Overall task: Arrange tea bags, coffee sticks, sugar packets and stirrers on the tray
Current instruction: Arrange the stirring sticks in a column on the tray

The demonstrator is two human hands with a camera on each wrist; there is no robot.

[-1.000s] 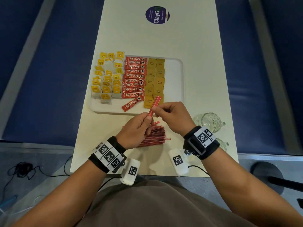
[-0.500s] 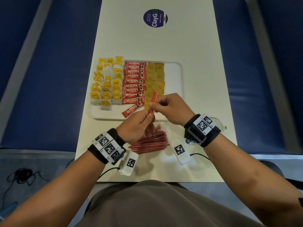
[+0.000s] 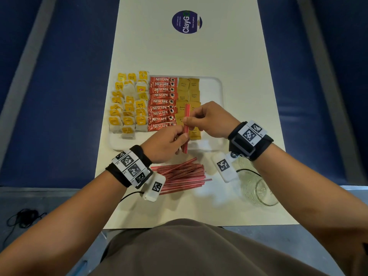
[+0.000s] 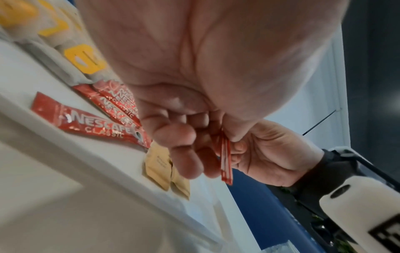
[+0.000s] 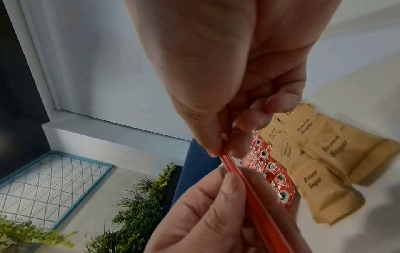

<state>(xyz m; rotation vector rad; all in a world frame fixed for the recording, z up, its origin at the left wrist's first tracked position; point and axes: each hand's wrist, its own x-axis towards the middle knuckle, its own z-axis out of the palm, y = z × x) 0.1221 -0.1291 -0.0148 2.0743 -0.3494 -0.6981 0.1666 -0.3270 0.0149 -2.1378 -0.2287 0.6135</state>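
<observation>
Both hands hold a small bunch of red stirrers upright over the near part of the white tray. My left hand grips its lower half and my right hand pinches its upper half. On the tray lie yellow-tagged tea bags at the left, red coffee sticks in the middle and brown sugar packets to their right. A pile of loose stirrers lies on the table near me.
A glass jar lies on its side at the table's near right corner. A round purple sticker is at the far end. Blue benches run along both sides of the cream table. The tray's right strip is bare.
Both hands have carried the bunch of stirrers away from the pile and forward over the tray, turning it from tilted to nearly upright.
</observation>
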